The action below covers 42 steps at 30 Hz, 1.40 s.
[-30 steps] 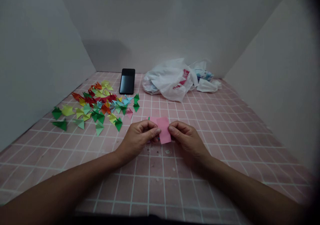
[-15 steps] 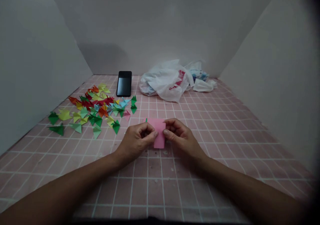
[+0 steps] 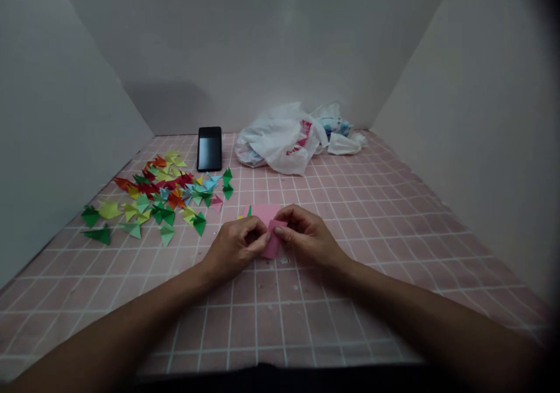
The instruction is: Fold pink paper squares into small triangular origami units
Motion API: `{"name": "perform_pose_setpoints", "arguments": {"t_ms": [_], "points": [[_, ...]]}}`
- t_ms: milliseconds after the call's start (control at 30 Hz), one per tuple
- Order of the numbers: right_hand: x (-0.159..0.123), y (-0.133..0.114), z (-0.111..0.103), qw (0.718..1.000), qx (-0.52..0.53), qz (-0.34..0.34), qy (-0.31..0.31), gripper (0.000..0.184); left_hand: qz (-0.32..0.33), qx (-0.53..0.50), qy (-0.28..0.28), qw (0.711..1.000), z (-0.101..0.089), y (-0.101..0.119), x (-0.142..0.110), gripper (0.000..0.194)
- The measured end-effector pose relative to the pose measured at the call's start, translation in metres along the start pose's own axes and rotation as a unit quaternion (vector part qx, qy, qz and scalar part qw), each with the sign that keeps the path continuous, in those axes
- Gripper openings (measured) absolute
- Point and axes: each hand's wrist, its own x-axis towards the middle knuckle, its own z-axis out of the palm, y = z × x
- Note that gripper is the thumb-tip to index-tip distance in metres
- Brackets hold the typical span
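Observation:
A small folded piece of pink paper point(image 3: 273, 245) is held between my two hands, tilted to one side. My left hand point(image 3: 240, 242) pinches its left edge between thumb and fingers. At its upper right, my right hand point(image 3: 306, 232) grips it with the thumb in front and the fingers curled behind. Just beyond lies more pink paper point(image 3: 265, 210), partly hidden by the hands, with slivers of green and yellow at its left. Several folded paper pieces point(image 3: 163, 213) in green, yellow, red, orange and blue are spread to the left.
A black phone point(image 3: 209, 150) lies at the back. To its right is a crumpled white plastic bag point(image 3: 280, 139), with another bag point(image 3: 343, 133) beside it. A pink checked cloth point(image 3: 376, 224) covers the table, with pale walls on three sides. Tiny scraps dot the cloth near my hands.
The held pink paper has gone from upright to tilted, and less of it shows. My right hand has moved slightly left, closer to my left hand. The whole view has shifted a little.

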Motion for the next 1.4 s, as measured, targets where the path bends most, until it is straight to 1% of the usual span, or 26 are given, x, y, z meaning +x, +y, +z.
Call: {"name": "perform_pose_setpoints", "arguments": {"t_ms": [67,167,200,267,333,433,667,800,933,1100,1200,1400], "points": [[0.0001,-0.0007,-0.0003,1.0,-0.012,0.019,0.001,0.012,-0.015,-0.015,-0.006,1.0,-0.0005,0.0011,-0.0001,0.016],[0.001,-0.001,-0.0015,0.999,0.008,0.031,0.013,0.018,-0.049,-0.09,-0.002,0.995,0.0004,0.0015,-0.0006,0.008],[0.0014,-0.0009,-0.002,0.999,0.019,0.032,0.02,0.019,-0.061,-0.12,0.006,0.991,0.0011,0.0011,-0.001,0.011],[0.0019,-0.0006,-0.0027,0.998,0.038,0.032,0.037,0.02,-0.079,-0.162,0.023,0.983,0.0029,-0.0006,-0.0019,0.023],[0.0015,-0.0005,-0.0026,0.996,0.056,0.033,0.059,0.019,-0.085,-0.177,0.039,0.98,0.0045,-0.0025,-0.0027,0.028],[0.0001,-0.001,-0.0013,0.993,0.084,0.033,0.08,0.017,-0.09,-0.199,0.055,0.974,0.0053,-0.0047,-0.0027,0.025],[-0.0001,0.0007,0.0004,0.989,0.111,0.028,0.089,0.017,-0.118,-0.281,0.095,0.948,0.0023,-0.0026,0.0013,0.022],[0.0007,0.002,0.001,0.988,0.119,0.03,0.097,0.019,-0.119,-0.291,0.107,0.943,0.0017,-0.0005,0.0016,0.023],[0.0005,0.0005,0.0019,0.986,0.129,0.028,0.102,0.021,-0.101,-0.287,0.125,0.944,0.0022,0.0002,0.0009,0.026],[-0.0007,-0.0002,0.0026,0.987,0.121,0.038,0.096,0.023,-0.097,-0.247,0.124,0.956,0.0009,0.0006,0.0005,0.017],[-0.0008,0.0005,0.0024,0.988,0.122,0.045,0.084,0.025,-0.101,-0.221,0.134,0.961,-0.0001,0.0002,0.0007,0.015],[-0.0013,-0.0007,0.0023,0.99,0.115,0.044,0.066,0.023,-0.098,-0.219,0.163,0.957,-0.0015,0.0012,0.0014,0.013]]}}
